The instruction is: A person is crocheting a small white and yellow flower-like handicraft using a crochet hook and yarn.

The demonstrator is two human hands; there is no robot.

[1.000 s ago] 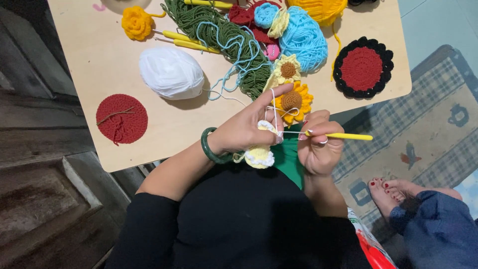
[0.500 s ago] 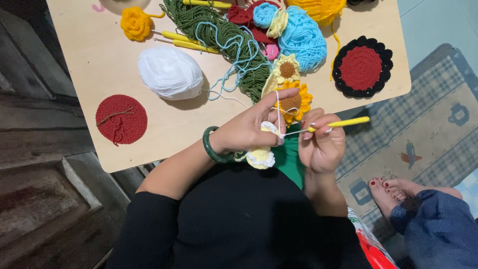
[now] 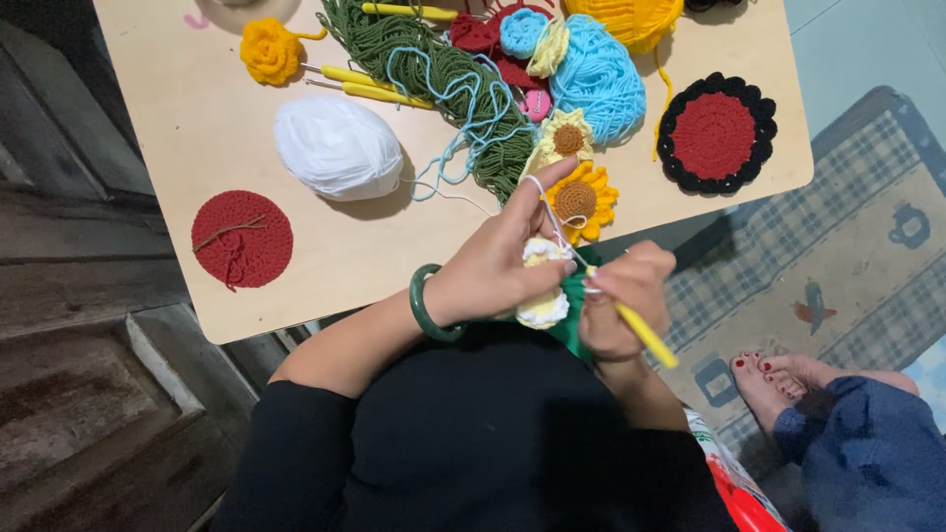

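Left hand (image 3: pixel 498 266) fingers pinch small cream-yellow crocheted flower piece (image 3: pixel 543 296), forefinger raised tensioning white yarn strand (image 3: pixel 544 202); right hand (image 3: pixel 626 300) fingers clamped around yellow-handled crochet hook (image 3: pixel 645 335), steadying stitch.

white yarn ball (image 3: pixel 337 148) | red crochet round (image 3: pixel 241 239) | blue yarn (image 3: pixel 599 79)

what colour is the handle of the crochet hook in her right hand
Yellow. The slim plastic-looking crochet hook handle shows best in the head view, held by the right hand.

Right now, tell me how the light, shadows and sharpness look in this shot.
Head view: even, soft light on the table; white yarn ball casts a short soft shadow; no glare; left hand and crochet hook reasonably sharp; floor at left dark.
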